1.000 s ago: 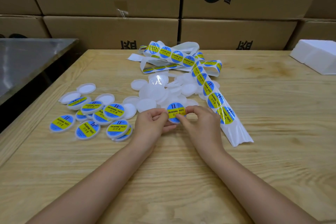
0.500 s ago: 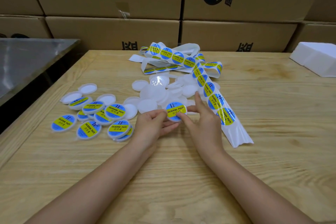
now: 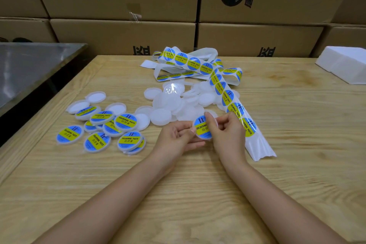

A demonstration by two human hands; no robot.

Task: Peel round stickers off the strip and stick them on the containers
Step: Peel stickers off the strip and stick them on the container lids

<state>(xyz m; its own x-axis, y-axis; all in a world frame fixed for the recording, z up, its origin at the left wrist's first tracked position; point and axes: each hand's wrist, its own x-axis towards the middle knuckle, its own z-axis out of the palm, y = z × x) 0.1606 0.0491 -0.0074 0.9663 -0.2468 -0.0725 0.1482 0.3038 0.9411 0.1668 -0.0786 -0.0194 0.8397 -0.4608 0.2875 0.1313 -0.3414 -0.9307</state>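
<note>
The container [image 3: 205, 138] is held just above the surface [image 3: 198, 184], in the near centre, between both hands. The left hand [image 3: 178, 136] grips its left edge with curled fingers, supporting it from below. The right hand [image 3: 225, 132] is closed on the right edge, one fingertip lying on the sticker [image 3: 200, 128]. This two-sided hold probably steadies the container while the sticker is pressed flat.

The strip [image 3: 227, 95] runs from the far centre to the near right, just beside the right hand, so the next sticker is within reach. The blank containers [image 3: 170, 103] lie heaped just beyond the hands. The labelled containers [image 3: 103, 130] lie apart at the left, which keeps finished items separate from the blank ones.
</note>
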